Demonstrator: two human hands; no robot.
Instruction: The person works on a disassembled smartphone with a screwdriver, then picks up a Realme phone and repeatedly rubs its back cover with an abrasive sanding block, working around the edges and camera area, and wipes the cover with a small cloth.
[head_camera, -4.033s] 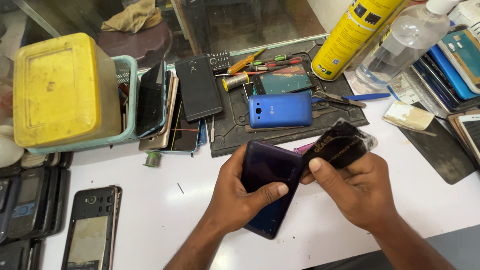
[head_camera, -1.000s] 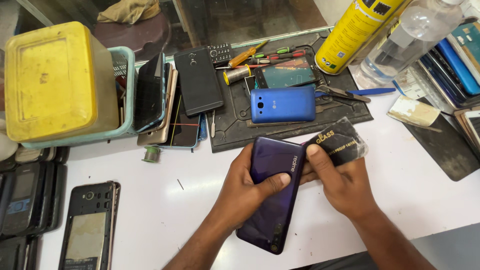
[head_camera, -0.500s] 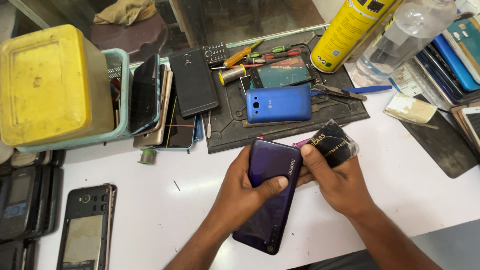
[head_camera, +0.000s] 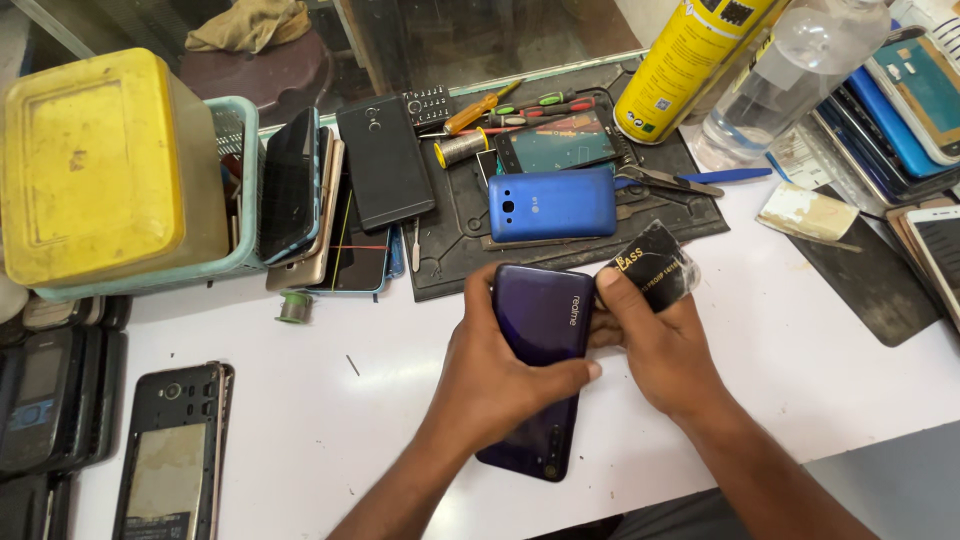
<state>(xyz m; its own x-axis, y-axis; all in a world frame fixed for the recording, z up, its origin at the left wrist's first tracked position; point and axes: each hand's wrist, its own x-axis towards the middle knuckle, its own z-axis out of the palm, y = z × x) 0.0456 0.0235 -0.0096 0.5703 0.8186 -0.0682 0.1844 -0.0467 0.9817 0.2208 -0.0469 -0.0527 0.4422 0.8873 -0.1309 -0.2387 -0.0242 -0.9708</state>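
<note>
A dark purple phone (head_camera: 540, 330) lies back up on the white table, tilted a little. My left hand (head_camera: 495, 375) wraps around its left edge, thumb across the back. My right hand (head_camera: 655, 345) presses against the phone's right side and pinches a small black packet (head_camera: 655, 268) with gold print, crumpled in clear wrap. Both hands meet at the phone's upper half.
A blue phone (head_camera: 552, 204) rests on a black work mat (head_camera: 450, 250) with screwdrivers and tweezers. A yellow spray can (head_camera: 690, 60) and clear bottle (head_camera: 780, 75) stand at the back right. A yellow box (head_camera: 95, 165) sits in a teal basket; phones are stacked left and right.
The purple phone has been laid flatter and turned more upright under my hands. My right hand with the black packet has drawn in against the phone's right edge.
</note>
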